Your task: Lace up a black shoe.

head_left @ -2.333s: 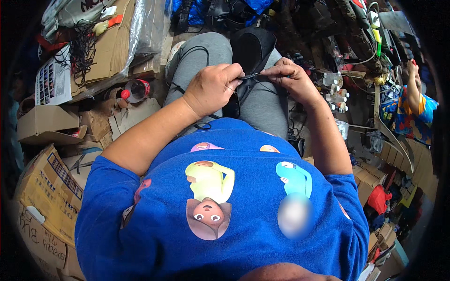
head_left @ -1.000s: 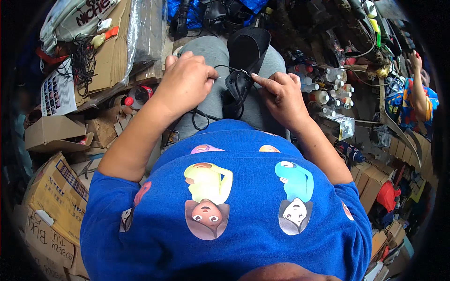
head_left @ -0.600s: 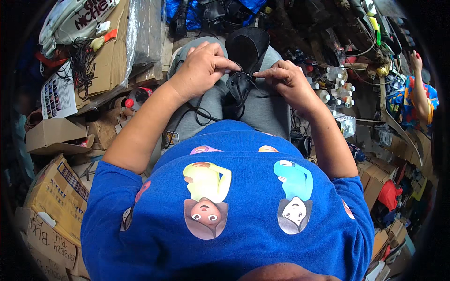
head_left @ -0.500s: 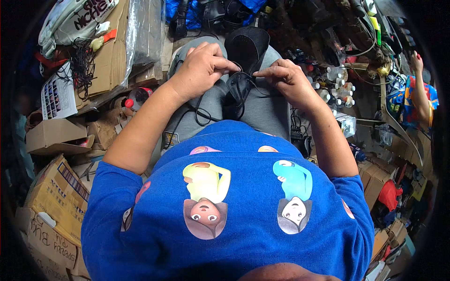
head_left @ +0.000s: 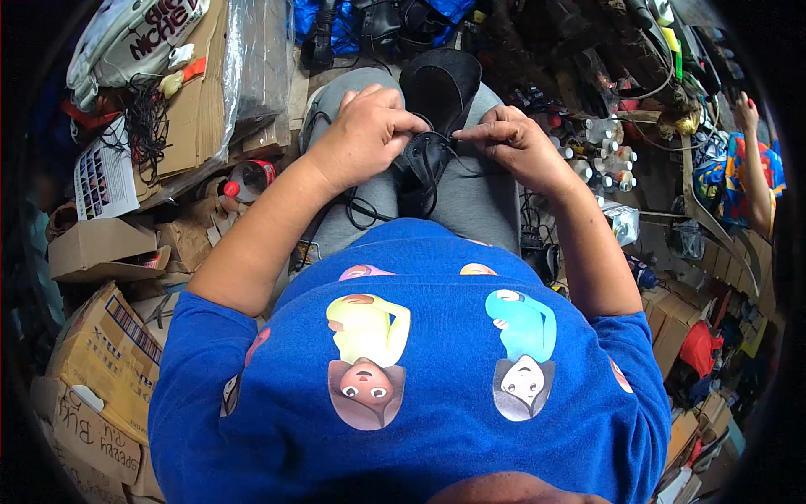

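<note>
A black shoe [head_left: 426,161] rests between my grey-trousered thighs, its opening toward the far side and its lacing nearer my body. My left hand [head_left: 369,130] is at the left of the eyelets, thumb and index finger pinched on a black shoelace [head_left: 361,210] beside the upper edge. Opposite it, my right hand [head_left: 510,143] pinches at the right row of eyelets, fingertips touching the shoe's edge; the thin lace there is partly hidden by the fingers. Loose lace loops hang over my left thigh.
Cardboard sheets [head_left: 197,118] under clear plastic and open boxes [head_left: 105,244] crowd the left. Black shoes [head_left: 382,25] lie on blue plastic at the far side. Small bottles [head_left: 613,160] stand at the right, and another person's arm [head_left: 756,168] shows at the far right.
Both hands keep nearly the same place at the shoe. My left hand has shifted slightly, its fingers a little more curled in.
</note>
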The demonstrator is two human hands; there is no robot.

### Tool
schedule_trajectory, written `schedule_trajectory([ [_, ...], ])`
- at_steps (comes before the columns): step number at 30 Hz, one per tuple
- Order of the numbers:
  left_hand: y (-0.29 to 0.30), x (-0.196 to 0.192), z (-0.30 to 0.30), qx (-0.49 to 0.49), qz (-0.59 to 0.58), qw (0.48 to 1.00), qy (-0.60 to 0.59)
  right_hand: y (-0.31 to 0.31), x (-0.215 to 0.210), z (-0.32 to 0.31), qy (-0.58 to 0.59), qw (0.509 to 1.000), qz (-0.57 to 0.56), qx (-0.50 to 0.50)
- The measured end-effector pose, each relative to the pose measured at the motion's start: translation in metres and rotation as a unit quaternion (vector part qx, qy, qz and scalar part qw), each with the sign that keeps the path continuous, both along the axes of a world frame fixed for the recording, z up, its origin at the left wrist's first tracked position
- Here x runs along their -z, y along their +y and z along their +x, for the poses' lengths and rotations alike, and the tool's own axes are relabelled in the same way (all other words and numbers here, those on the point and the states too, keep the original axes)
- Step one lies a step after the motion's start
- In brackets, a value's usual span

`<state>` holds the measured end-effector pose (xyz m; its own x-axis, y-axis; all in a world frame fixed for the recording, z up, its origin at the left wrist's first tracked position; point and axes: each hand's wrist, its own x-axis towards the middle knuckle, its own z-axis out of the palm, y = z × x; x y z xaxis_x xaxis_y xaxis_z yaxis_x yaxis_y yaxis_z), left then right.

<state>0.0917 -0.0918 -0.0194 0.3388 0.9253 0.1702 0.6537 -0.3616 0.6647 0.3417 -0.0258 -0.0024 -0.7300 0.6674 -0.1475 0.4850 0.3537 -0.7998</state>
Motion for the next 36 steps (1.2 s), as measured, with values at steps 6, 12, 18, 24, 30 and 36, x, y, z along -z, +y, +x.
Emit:
schedule_trajectory([
  [6,0.002,0.009,-0.005,0.006,-0.003,1.000,-0.011,0.005,0.009,0.003,0.024,0.998,-0.059,-0.003],
  [12,0.021,0.013,-0.005,0.059,-0.026,0.998,0.008,0.009,0.012,-0.002,0.042,0.995,-0.086,-0.011],
  [18,-0.003,0.011,-0.006,0.023,0.011,1.000,-0.016,-0.014,0.003,0.002,0.004,0.999,0.042,0.004],
  [24,-0.008,0.015,0.000,-0.028,0.009,1.000,-0.008,-0.026,0.009,-0.002,0.032,0.997,0.028,0.068],
  [30,-0.004,0.017,0.013,-0.067,-0.010,0.997,-0.044,-0.029,0.012,-0.007,0.055,0.993,-0.014,0.107],
  [36,-0.005,0.010,0.019,-0.083,-0.076,0.993,-0.033,-0.034,0.014,-0.015,0.064,0.983,-0.064,0.157],
])
